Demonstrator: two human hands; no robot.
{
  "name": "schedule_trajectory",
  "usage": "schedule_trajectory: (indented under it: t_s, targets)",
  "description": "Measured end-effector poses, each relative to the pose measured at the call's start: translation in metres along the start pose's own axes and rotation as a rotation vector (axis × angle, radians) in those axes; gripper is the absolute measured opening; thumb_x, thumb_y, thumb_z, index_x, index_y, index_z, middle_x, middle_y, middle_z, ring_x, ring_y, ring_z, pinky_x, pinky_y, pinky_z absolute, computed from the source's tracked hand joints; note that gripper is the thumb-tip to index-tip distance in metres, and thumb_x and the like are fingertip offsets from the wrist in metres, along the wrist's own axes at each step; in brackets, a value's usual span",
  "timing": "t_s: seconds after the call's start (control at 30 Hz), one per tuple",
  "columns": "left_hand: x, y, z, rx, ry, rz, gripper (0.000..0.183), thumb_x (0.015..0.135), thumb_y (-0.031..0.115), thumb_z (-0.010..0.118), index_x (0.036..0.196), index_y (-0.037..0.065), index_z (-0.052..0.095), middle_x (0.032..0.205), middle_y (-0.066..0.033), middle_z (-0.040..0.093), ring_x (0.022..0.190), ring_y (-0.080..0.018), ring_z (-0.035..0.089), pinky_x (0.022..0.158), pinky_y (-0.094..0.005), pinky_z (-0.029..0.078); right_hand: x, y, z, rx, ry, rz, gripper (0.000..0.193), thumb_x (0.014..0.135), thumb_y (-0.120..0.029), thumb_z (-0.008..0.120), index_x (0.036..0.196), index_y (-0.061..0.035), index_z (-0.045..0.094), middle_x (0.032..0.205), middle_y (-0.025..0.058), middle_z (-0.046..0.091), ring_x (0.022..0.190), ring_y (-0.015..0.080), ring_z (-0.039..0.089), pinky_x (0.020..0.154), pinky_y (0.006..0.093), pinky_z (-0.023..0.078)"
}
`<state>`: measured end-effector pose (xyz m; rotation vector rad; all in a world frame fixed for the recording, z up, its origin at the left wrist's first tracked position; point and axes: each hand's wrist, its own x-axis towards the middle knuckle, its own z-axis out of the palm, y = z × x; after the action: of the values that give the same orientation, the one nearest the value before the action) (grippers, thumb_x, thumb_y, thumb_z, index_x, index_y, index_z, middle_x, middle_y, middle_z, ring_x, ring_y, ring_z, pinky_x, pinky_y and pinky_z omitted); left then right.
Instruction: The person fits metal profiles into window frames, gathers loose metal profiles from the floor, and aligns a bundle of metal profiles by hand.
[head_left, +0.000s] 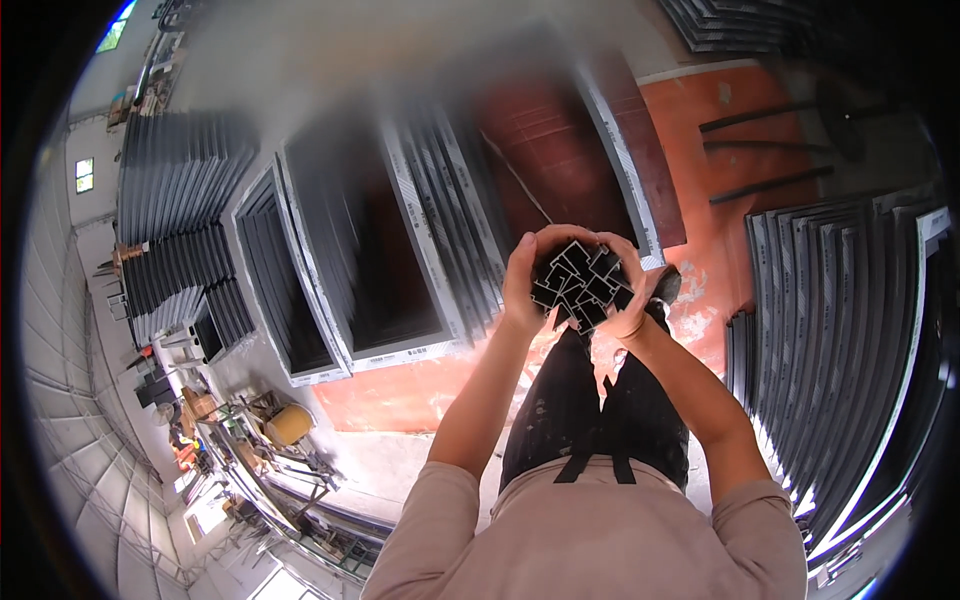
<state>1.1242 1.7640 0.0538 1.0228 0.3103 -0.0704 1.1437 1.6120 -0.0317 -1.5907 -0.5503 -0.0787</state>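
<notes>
A bundle of dark metal profile strips (581, 284) is held upright in front of my body, its cut ends facing up. The ends show thin-walled angular sections packed at odd angles. My left hand (522, 277) wraps round the bundle's left side. On the opposite side my right hand (628, 288) closes round it, with the fingers of both hands curving along the far edge. The lower length of the strips is hidden beneath the ends and my hands.
Large dark frames with pale taped edges (425, 255) lie ahead and left on a reddish-orange floor sheet (385, 395). Stacked dark frames (835, 330) stand at right. Three dark bars (765, 148) lie at far right. More stacks (180, 170) and a cluttered workbench (275, 470) are at left.
</notes>
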Motion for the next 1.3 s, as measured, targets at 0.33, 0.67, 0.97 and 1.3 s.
schedule_trajectory:
  t_s: [0.33, 0.67, 0.97, 1.3]
  targets:
    - [0.007, -0.005, -0.002, 0.073, -0.019, -0.024, 0.069, 0.101, 0.046, 0.025, 0.113, -0.008, 0.066, 0.112, -0.0184, 0.070, 0.101, -0.0253, 0.067, 0.095, -0.0352, 0.051, -0.005, 0.007, -0.006, -0.012, 0.015, -0.010, 0.121, 0.038, -0.046, 0.101, 0.135, 0.0040, 0.047, 0.128, 0.0234, 0.057, 0.113, 0.0423, 0.059, 0.099, 0.0485, 0.048]
    - [0.013, -0.016, -0.014, -0.097, 0.012, -0.032, 0.059, 0.103, 0.035, 0.026, 0.111, -0.008, 0.067, 0.108, -0.0180, 0.071, 0.103, -0.0252, 0.065, 0.097, -0.0351, 0.047, 0.004, 0.003, 0.001, -0.037, 0.035, 0.001, 0.104, 0.043, -0.032, 0.097, 0.129, 0.0033, 0.050, 0.122, 0.0217, 0.061, 0.110, 0.0392, 0.061, 0.097, 0.0438, 0.049]
    - [0.017, -0.018, -0.018, -0.163, 0.045, -0.011, 0.058, 0.104, 0.034, 0.029, 0.108, -0.008, 0.068, 0.104, -0.0143, 0.072, 0.096, -0.0213, 0.066, 0.093, -0.0331, 0.049, 0.005, 0.003, 0.006, -0.023, -0.044, 0.095, 0.101, 0.049, -0.031, 0.095, 0.132, 0.0019, 0.048, 0.122, 0.0192, 0.060, 0.108, 0.0340, 0.063, 0.096, 0.0407, 0.051]
    - [0.017, -0.027, -0.025, -0.198, 0.092, 0.094, 0.055, 0.105, 0.033, 0.034, 0.104, -0.008, 0.070, 0.096, -0.0124, 0.074, 0.088, -0.0186, 0.067, 0.088, -0.0307, 0.051, -0.002, -0.011, 0.006, -0.181, -0.067, -0.021, 0.113, 0.064, -0.040, 0.094, 0.144, 0.0050, 0.029, 0.135, 0.0220, 0.053, 0.120, 0.0326, 0.060, 0.102, 0.0412, 0.050]
